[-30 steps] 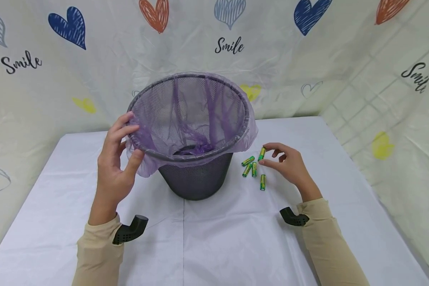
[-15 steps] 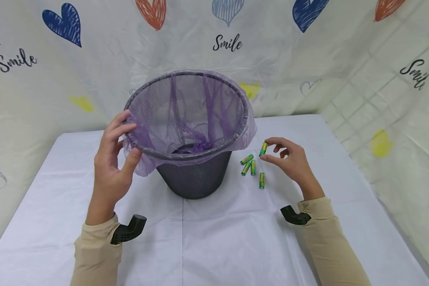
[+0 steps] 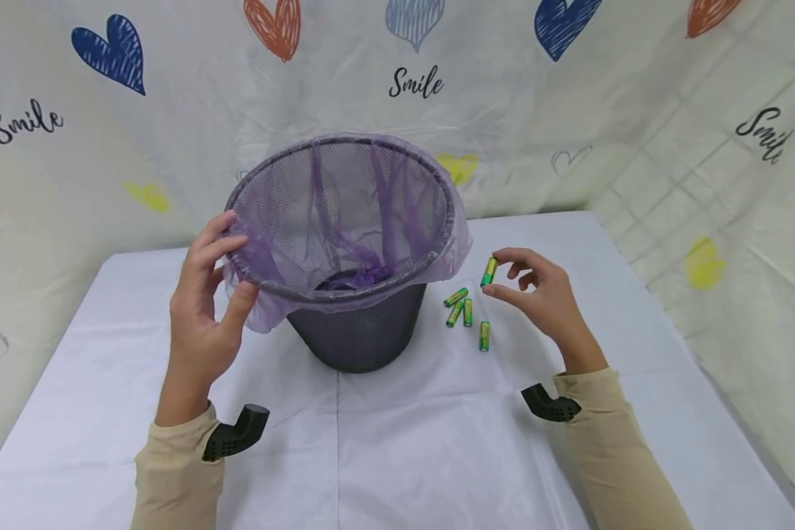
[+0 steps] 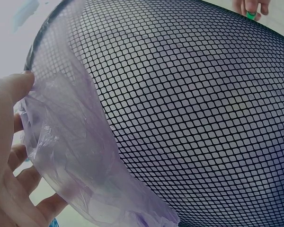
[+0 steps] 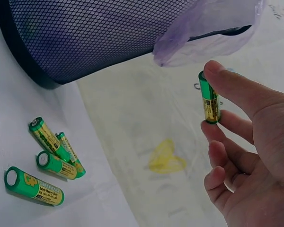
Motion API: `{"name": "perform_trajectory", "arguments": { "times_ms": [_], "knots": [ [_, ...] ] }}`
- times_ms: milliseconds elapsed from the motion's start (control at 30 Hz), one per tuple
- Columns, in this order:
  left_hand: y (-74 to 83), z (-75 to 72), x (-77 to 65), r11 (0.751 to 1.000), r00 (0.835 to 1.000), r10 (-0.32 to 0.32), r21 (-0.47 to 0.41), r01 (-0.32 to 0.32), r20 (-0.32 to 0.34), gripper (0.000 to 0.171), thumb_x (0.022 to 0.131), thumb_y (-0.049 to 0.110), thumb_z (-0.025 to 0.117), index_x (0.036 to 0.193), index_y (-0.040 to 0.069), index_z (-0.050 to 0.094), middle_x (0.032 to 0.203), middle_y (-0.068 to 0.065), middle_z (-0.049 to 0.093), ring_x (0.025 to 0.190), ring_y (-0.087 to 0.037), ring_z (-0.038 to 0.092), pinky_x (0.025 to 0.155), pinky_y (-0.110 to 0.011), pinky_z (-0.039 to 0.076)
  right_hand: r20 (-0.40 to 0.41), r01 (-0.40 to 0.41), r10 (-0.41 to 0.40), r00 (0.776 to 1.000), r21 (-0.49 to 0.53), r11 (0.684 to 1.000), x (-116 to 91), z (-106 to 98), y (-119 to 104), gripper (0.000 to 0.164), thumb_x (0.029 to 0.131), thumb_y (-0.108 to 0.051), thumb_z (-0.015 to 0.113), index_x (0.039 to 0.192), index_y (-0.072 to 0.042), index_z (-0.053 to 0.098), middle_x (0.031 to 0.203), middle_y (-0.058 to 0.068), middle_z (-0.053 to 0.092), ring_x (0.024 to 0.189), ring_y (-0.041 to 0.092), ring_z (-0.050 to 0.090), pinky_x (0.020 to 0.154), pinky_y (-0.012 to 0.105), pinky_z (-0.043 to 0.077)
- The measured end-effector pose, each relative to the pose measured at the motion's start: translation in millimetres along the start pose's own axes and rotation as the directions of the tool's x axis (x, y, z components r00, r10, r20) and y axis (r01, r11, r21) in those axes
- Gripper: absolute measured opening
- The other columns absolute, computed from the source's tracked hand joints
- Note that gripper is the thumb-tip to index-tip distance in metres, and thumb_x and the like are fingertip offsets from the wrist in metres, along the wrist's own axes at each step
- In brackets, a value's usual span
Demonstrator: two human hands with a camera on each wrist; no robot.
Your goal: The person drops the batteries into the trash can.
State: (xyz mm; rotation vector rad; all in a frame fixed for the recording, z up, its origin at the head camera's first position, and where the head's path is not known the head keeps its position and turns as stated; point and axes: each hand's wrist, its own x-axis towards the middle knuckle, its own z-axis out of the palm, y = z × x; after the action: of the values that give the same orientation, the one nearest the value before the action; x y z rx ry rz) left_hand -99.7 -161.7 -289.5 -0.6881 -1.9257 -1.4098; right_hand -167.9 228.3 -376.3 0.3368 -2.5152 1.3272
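A black mesh waste bin [image 3: 361, 342] stands on the white-covered table, lined with a thin purple bag [image 3: 461, 243] folded over its rim. My left hand [image 3: 205, 324] grips the rim at the left, thumb and fingers on the overhanging liner. Between the thumb and fingertips of my right hand [image 3: 543, 294], a green and gold AA battery [image 3: 489, 271] is pinched by its two ends, raised to the right of the bin. Several more batteries [image 5: 34, 186] lie in a loose group on the cloth below, between that hand and the bin.
Behind the white table [image 3: 397, 456] hangs a pale curtain [image 3: 503, 110] printed with hearts and "Smile". More of this sheeting runs along the right side. Black curved mounts [image 3: 238, 433] are strapped to both sleeved wrists.
My right hand has lifted the pinched battery up from beside the others. The left hand keeps its hold on the rim; the whole view has shifted slightly.
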Motion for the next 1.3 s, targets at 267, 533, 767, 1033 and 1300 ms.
{"name": "perform_trajectory", "arguments": {
  "times_ms": [267, 533, 767, 1033, 1300],
  "knots": [
    [-0.4, 0.3, -0.9, 1.000, 1.000, 0.005, 0.002, -0.005, -0.002, 0.044, 0.088, 0.017, 0.056, 0.117, -0.014, 0.047, 0.138, -0.022, 0.041, 0.128, -0.030, 0.039, 0.090, -0.020, 0.041, 0.014, -0.005, 0.005, 1.000, 0.001, 1.000, -6.1, -6.4, -40.6, 0.043, 0.071, -0.012, 0.077, 0.110, -0.007, 0.061, 0.102, 0.005, 0.060, 0.081, 0.012, 0.047, 0.067, 0.025, 0.040],
    [0.6, -0.5, 0.3, 1.000, 1.000, 0.013, 0.006, -0.013, 0.001, 0.044, 0.088, 0.017, 0.056, 0.117, -0.015, 0.046, 0.138, -0.023, 0.040, 0.128, -0.030, 0.040, 0.089, -0.020, 0.041, 0.010, 0.017, -0.018, 1.000, 0.056, 0.998, -5.3, -8.1, -41.9, 0.043, 0.070, -0.007, 0.077, 0.110, -0.006, 0.061, 0.098, 0.002, 0.058, 0.081, 0.014, 0.047, 0.067, 0.022, 0.040],
    [0.9, -0.4, -0.7, 1.000, 1.000, 0.016, 0.001, -0.016, 0.004, 0.043, 0.088, 0.015, 0.055, 0.117, -0.015, 0.046, 0.138, -0.024, 0.040, 0.129, -0.031, 0.038, 0.089, -0.020, 0.042, 0.005, 0.025, -0.026, 1.000, 0.101, 0.995, -6.9, -9.9, -44.2, 0.044, 0.069, -0.004, 0.076, 0.110, -0.004, 0.060, 0.100, 0.008, 0.058, 0.083, 0.021, 0.047, 0.066, 0.022, 0.039],
    [2.0, -0.4, -2.8, 1.000, 1.000, 0.010, 0.014, -0.010, 0.017, 0.040, 0.087, 0.010, 0.054, 0.118, -0.015, 0.045, 0.138, -0.024, 0.039, 0.129, -0.030, 0.038, 0.090, -0.021, 0.041, -0.008, 0.029, -0.029, 1.000, 0.112, 0.993, -10.4, -13.3, -45.5, 0.045, 0.068, -0.003, 0.077, 0.109, -0.005, 0.059, 0.098, 0.007, 0.057, 0.081, 0.013, 0.047, 0.065, 0.022, 0.040],
    [3.7, -0.9, -3.1, 1.000, 1.000, 0.017, 0.017, -0.017, 0.018, 0.039, 0.087, 0.007, 0.053, 0.118, -0.015, 0.045, 0.138, -0.025, 0.038, 0.129, -0.029, 0.038, 0.089, -0.020, 0.041, -0.025, 0.037, -0.035, 0.999, 0.114, 0.993, -11.4, -14.2, -47.9, 0.046, 0.068, -0.004, 0.077, 0.110, -0.005, 0.059, 0.099, 0.005, 0.058, 0.082, 0.017, 0.048, 0.065, 0.022, 0.040]
  ]
}}
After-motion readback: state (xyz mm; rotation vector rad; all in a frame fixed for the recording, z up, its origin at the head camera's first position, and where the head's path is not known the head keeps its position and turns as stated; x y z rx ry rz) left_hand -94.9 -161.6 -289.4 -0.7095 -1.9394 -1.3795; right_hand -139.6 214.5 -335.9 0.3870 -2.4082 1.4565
